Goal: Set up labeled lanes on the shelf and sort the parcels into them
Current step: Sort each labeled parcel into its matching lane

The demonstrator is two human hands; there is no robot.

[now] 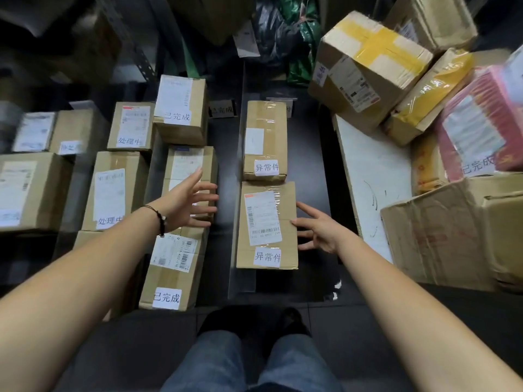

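Cardboard parcels lie in rows on a dark shelf [311,171]. In the middle lane a near parcel [267,224] and a far parcel [264,140] both carry white 异常件 labels. My right hand [317,229] hovers with spread fingers at the near parcel's right edge, fingertips touching or nearly touching it. My left hand [188,203] is open, fingers spread, over a parcel [192,168] in the 已完成 lane, left of the near parcel. That lane also holds a front parcel [172,271] and a back one [181,108]. Further left, two parcels [113,190] are labelled 处理中.
A pile of unsorted boxes sits at the right: a yellow-taped box [368,66], a pink parcel [478,123], a large carton [452,236] and a white board [373,176]. Bags [285,32] lie at the back. My legs and shoes [254,349] stand before the shelf.
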